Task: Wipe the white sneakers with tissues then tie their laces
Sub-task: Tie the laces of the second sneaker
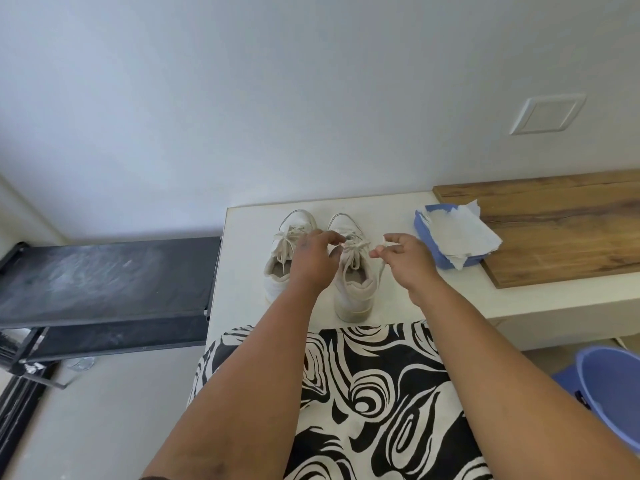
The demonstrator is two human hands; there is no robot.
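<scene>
While the used tissues point(457, 237) lie heaped well right of the fingers, suggesting wiping is finished, the left sneaker point(287, 251) looks tied and the right sneaker point(353, 271) sits beneath both hands, left hand point(311, 261) and right hand point(405, 258) each pinching a lace end, its knot unfinished.

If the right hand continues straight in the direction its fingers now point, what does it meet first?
The right hand points left, pinching a lace end. It would probably first meet the laces of the right sneaker, then the left hand. Depth is unclear from this single view.
</scene>
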